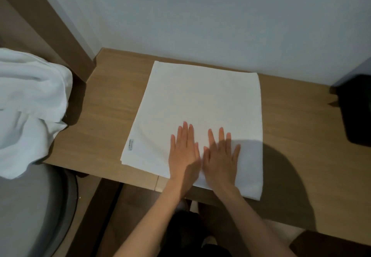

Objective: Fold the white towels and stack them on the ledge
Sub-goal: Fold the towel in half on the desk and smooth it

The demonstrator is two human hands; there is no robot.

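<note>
A white towel (pixel 200 104) lies flat on the wooden ledge (pixel 108 104), folded into a broad rectangle with a small label near its front left corner. My left hand (pixel 183 152) and my right hand (pixel 220 156) lie side by side, palms down with straight fingers, pressing on the towel's front part. The towel's front right corner hangs slightly over the ledge's front edge. A heap of crumpled white towels (pixel 30 104) sits to the left, draped over a grey rounded surface.
A white wall (pixel 200 15) runs close behind the ledge. A dark object (pixel 355 110) stands on the ledge at the far right. A brown wooden post (pixel 50 25) rises at the left. The grey rounded seat (pixel 34 206) fills the lower left.
</note>
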